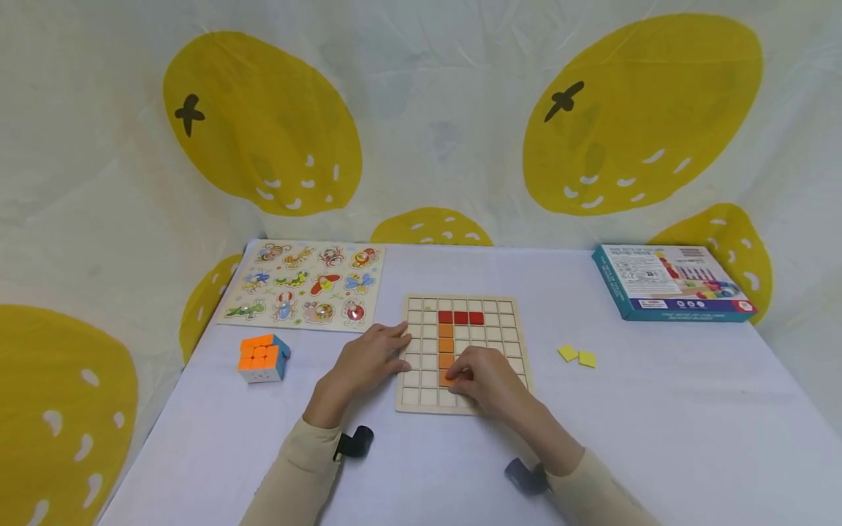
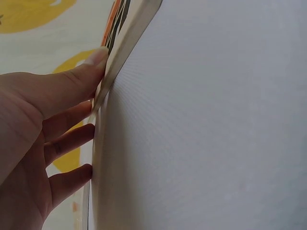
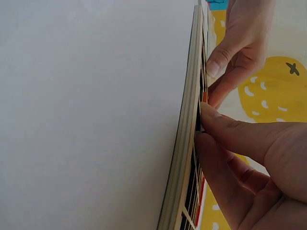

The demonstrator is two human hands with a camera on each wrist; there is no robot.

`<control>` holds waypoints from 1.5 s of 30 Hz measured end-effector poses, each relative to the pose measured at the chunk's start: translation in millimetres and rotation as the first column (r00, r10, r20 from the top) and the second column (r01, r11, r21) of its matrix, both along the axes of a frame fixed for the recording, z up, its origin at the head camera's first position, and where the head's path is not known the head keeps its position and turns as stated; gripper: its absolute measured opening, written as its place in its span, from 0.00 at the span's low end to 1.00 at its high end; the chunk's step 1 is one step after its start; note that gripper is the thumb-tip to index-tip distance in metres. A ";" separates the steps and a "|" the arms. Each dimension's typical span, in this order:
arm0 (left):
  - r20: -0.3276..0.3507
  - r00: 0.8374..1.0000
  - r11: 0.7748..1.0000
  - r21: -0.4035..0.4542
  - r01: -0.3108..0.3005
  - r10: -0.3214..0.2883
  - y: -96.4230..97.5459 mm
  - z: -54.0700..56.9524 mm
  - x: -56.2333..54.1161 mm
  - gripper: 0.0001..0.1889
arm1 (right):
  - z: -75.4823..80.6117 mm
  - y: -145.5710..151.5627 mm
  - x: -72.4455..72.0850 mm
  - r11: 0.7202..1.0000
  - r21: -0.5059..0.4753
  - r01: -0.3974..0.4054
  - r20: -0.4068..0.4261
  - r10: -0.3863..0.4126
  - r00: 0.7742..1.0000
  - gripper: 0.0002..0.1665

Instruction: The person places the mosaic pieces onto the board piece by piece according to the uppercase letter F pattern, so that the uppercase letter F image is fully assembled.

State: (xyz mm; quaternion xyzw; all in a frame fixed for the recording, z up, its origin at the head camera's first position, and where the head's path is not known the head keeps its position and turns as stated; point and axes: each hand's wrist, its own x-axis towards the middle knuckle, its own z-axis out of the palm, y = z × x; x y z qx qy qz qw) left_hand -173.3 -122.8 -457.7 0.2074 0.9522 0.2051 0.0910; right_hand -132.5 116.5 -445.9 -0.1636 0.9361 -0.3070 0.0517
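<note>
A wooden grid board (image 1: 463, 409) lies flat on the table. Three red tiles (image 1: 461, 318) form a row near its top, and several orange tiles (image 1: 446, 345) run in a column down from the left one. My right hand (image 1: 490, 380) is over the lower part of the board, thumb and fingertips pinching the lowest orange tile (image 1: 444, 378) at its cell; the fingers partly cover it. With fingers spread, my left hand (image 1: 370, 358) rests on the board's left edge. In the left wrist view the thumb and fingertips touch that edge (image 2: 125, 48).
Two yellow tiles (image 1: 568, 353) lie right of the board. A puzzle cube (image 1: 262, 358) with an orange top sits at the left, in front of an insect picture board (image 1: 302, 285). At the back right lies a flat toy box (image 1: 674, 281). Patterned cloth hangs behind.
</note>
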 end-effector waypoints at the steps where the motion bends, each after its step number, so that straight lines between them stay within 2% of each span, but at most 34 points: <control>1: -0.001 1.000 1.000 0.006 0.001 -0.001 -0.1 0.2 0.2 0.31 | -0.2 -0.4 0.0 1.000 0.002 -0.001 -0.004 0.001 1.000 0.07; 14: 0.005 1.000 1.000 0.004 0.002 -0.002 -0.2 1.8 0.5 0.31 | 1.0 -3.2 2.5 1.000 0.020 0.005 -0.008 -0.005 1.000 0.06; 23: 0.013 1.000 1.000 -0.002 0.000 0.000 -0.2 0.0 0.2 0.31 | 8.2 4.2 8.3 1.000 0.013 0.001 0.099 -0.003 0.995 0.10; 27: 0.011 1.000 1.000 0.000 0.002 -0.002 -0.5 -0.1 0.2 0.31 | 12.4 21.7 9.5 0.999 -0.011 0.049 0.139 -0.047 0.989 0.13; 32: 0.006 1.000 1.000 0.004 0.004 -0.004 -1.1 0.7 0.1 0.31 | 23.3 55.7 3.1 0.990 0.060 0.130 0.103 -0.135 0.985 0.16; 35: 0.010 1.000 1.000 0.002 0.001 -0.001 -1.1 0.9 -0.3 0.31 | 28.0 78.3 -1.5 0.984 0.090 0.155 0.063 -0.161 0.985 0.18; 39: 0.007 1.000 1.000 0.000 0.001 -0.001 -1.0 1.4 -0.3 0.31 | 28.5 104.0 -5.1 0.975 0.124 0.183 0.005 -0.185 0.983 0.18; 45: 0.015 1.000 1.000 0.012 -0.009 0.009 -0.1 0.7 0.4 0.31 | 27.6 127.0 -10.1 0.954 0.187 0.236 0.007 -0.242 0.970 0.20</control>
